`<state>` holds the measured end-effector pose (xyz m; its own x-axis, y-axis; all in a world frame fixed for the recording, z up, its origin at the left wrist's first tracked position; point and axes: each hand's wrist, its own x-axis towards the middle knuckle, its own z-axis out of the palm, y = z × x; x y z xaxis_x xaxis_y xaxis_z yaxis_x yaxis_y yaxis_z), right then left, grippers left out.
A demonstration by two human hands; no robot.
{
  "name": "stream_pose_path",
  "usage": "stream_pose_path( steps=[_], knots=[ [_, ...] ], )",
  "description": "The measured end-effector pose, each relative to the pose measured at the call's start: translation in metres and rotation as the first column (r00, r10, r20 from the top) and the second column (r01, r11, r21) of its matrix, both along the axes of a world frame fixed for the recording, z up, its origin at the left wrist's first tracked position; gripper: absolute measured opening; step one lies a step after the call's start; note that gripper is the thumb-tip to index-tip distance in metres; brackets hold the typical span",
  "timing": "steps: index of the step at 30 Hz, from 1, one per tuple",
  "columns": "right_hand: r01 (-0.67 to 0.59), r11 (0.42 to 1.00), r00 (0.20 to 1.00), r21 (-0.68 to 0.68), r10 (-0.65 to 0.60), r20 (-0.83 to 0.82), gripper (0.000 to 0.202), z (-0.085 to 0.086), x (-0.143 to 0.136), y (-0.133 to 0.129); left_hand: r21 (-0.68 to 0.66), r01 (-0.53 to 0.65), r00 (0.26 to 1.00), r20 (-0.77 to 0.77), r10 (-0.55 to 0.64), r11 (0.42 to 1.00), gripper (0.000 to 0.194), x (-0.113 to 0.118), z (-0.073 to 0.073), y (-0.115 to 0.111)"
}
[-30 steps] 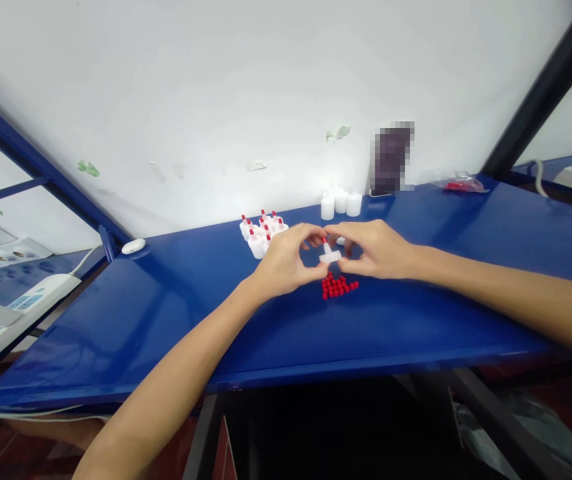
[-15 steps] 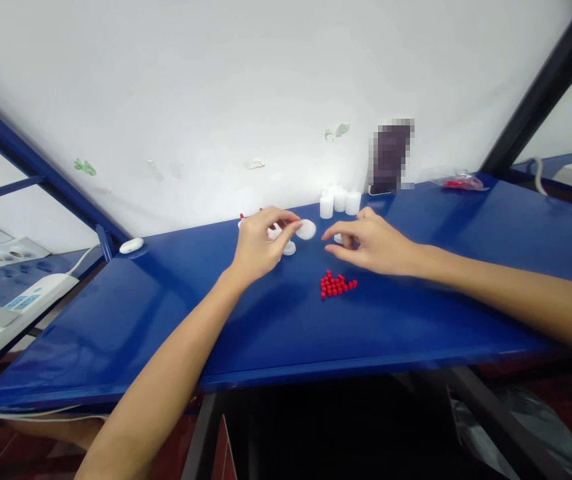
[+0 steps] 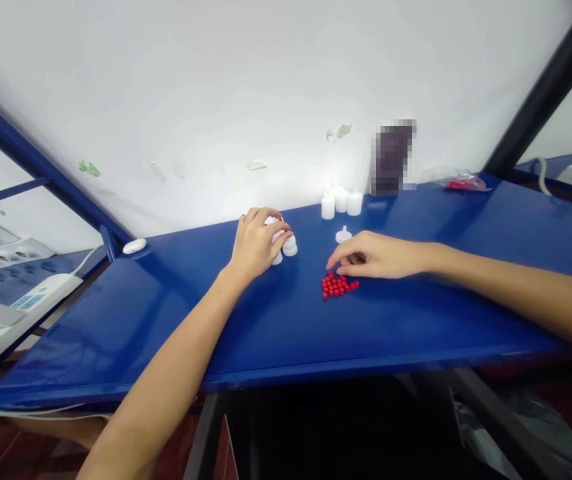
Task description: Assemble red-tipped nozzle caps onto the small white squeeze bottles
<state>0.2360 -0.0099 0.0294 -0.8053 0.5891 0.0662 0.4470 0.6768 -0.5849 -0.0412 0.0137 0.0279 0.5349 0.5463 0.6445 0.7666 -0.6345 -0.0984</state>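
Observation:
On the blue table, my left hand (image 3: 259, 243) curls its fingers round a white piece beside a small group of white round pieces (image 3: 290, 247); the fingers partly hide them. My right hand (image 3: 373, 255) reaches over the back edge of a cluster of small red caps (image 3: 336, 287), thumb and index finger a little apart, with nothing visible between them. Behind that hand lies a white lid with a nozzle (image 3: 343, 235). Several white containers (image 3: 341, 202) stand near the wall.
A dark pixelated object (image 3: 391, 160) leans on the wall. A clear bag with red pieces (image 3: 463, 182) lies at the back right. A white oval object (image 3: 135, 246) sits at the back left. White power strips (image 3: 26, 307) are beyond the table's left edge.
My left hand has brought the white disc from between the hands back to the white group. My right hand has moved down to the red caps, uncovering the nozzle lid.

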Motion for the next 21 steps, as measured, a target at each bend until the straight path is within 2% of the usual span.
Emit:
stream_pose_path(
  steps=[7, 14, 17, 21],
  knots=[
    [0.027, 0.999, 0.999, -0.028, -0.026, 0.026, 0.029, 0.002, 0.003, 0.000, -0.009, -0.025, 1.000, -0.016, 0.025, 1.000, 0.021, -0.001, 0.000, 0.000],
    [0.049, 0.999, 0.997, -0.015, -0.048, 0.059, 0.029, 0.003, 0.004, 0.003, 0.039, -0.007, 0.982, 0.190, 0.000, 0.999, 0.022, 0.007, 0.006, -0.008],
    [0.066, 0.998, 0.996, -0.002, -0.066, 0.055, 0.032, 0.003, 0.007, 0.005, 0.031, 0.038, 0.976, 0.211, -0.044, 0.999, 0.022, 0.015, 0.008, -0.017],
    [0.029, 1.000, 0.998, 0.008, -0.030, 0.052, 0.035, 0.003, 0.009, 0.006, 0.008, 0.134, 0.979, 0.154, -0.133, 0.991, 0.022, 0.031, 0.004, -0.028]
  ],
)
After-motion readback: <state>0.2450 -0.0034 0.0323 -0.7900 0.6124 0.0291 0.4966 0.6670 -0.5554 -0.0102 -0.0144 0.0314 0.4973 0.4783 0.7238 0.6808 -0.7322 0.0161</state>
